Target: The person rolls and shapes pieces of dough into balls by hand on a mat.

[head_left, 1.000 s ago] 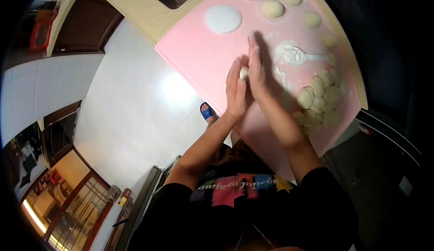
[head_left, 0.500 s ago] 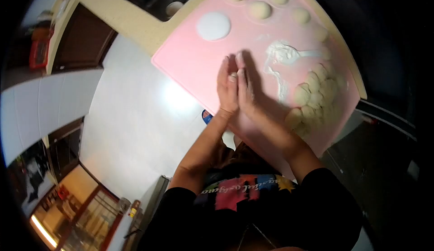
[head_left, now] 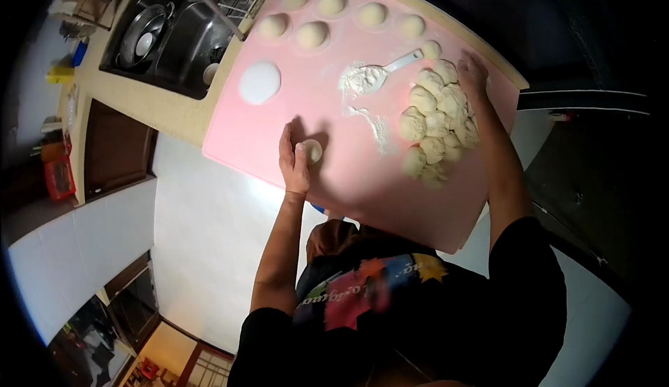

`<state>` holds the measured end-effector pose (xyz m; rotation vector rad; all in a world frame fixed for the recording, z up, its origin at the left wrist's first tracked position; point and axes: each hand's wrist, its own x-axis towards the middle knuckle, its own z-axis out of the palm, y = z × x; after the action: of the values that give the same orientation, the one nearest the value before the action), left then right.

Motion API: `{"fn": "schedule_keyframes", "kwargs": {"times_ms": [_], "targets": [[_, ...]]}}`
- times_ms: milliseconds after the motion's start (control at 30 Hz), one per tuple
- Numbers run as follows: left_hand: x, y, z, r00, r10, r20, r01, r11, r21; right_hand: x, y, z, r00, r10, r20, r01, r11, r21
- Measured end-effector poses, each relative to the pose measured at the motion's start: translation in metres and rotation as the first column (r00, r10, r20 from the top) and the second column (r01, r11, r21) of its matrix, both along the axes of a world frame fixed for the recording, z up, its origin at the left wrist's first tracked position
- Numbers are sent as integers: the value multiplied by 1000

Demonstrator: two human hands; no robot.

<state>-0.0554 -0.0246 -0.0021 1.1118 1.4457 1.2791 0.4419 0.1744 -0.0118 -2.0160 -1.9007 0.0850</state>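
Observation:
My left hand [head_left: 295, 164] is on its edge over the near left part of the pink mat [head_left: 230, 129], fingers stretched and thumb raised. A small round dough ball [head_left: 313, 151] rests against its palm, partly hidden by the thumb. My right hand [head_left: 474, 79] reaches to the far right side of a cluster of lumpy dough pieces [head_left: 437, 123], its fingers somewhat apart and close to the topmost piece. I see nothing held in it. Floury residue streaks the mat between the hands.
Several smooth dough balls [head_left: 311, 35] stand in rows at the back. A white scoop [head_left: 390, 68] lies in a flour heap [head_left: 357, 79], beside a white disc [head_left: 260, 82]. Left of the mat is a sink [head_left: 188, 52] with a dish rack [head_left: 240, 0].
The palms, pressed together before, have parted. My right hand has moved away to the dough pieces, while my left keeps the ball. The view has shifted, showing more of the sink.

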Motion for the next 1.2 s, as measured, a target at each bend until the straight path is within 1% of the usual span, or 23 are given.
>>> {"fn": "schedule_keyframes", "kwargs": {"times_ms": [33,67,133,167,233,267,367,400,467,533,600,633,667,733,767,800,867,933,1000,1067,1100,1167,1200], "targets": [[-1,1,0,1000,-6,-23,6,1000,-10,16,4,-13,994,51,93,-45,997,-70],[-1,3,1,999,-6,-33,6,1000,-13,20,2,-6,995,43,87,-38,997,-63],[0,6,4,999,-22,-35,21,1000,-20,27,-16,8,996,-40,81,58,973,-221],[1,6,4,999,-27,-33,26,999,-27,34,-32,15,996,-46,83,64,971,-231],[1,7,5,999,-35,-33,34,999,-31,51,-49,20,949,-308,75,315,893,-321],[1,8,5,999,-34,-33,33,999,-32,55,-41,20,949,-307,71,313,896,-315],[2,10,6,999,-37,-31,36,999,-37,56,-31,31,971,-87,223,116,986,-119],[2,11,6,999,-38,-30,37,999,-37,60,-8,5,996,8,-85,-14,998,-68],[3,11,7,999,-39,-29,37,999,-39,35,19,-5,901,159,-403,-181,983,-15],[4,12,8,999,-40,-23,39,999,-38,-23,36,14,878,206,-431,-246,968,-38],[5,13,10,999,-40,-17,39,999,-36,-48,51,9,905,340,-257,-333,940,72],[5,14,11,999,-39,-12,39,999,-33,-54,52,6,933,318,-170,-317,948,31],[5,14,11,999,-40,-5,40,999,-33,-55,55,7,928,328,-176,-328,944,33],[4,16,12,999,-40,11,40,999,-32,-47,60,7,922,112,-370,-194,962,-191],[3,16,12,999,-38,19,38,999,-30,-46,57,3,926,73,-370,-110,991,-80],[2,16,12,999,-38,27,39,999,-29,-54,51,10,925,81,-371,-120,989,-82],[1,16,13,999,-36,40,37,999,-27,-78,24,40,758,-40,-651,4,998,-57],[1,15,15,998,-42,56,44,999,-27,-134,-26,67,682,181,-709,-291,956,-35],[2,17,19,995,-50,82,52,998,-23,-190,-81,83,652,185,-735,-496,838,-229],[2,19,20,992,-53,116,55,998,-19,-220,-132,48,668,440,-600,-664,716,-215],[2,20,19,991,-42,131,46,999,-28,-227,-140,47,660,444,-606,-673,707,-215],[-1,18,9,986,8,166,2,998,-62,-245,-152,45,620,720,-311,-783,543,-304],[-5,18,1,984,44,173,-28,995,-93,-257,-151,53,603,729,-324,-796,525,-300]]}}
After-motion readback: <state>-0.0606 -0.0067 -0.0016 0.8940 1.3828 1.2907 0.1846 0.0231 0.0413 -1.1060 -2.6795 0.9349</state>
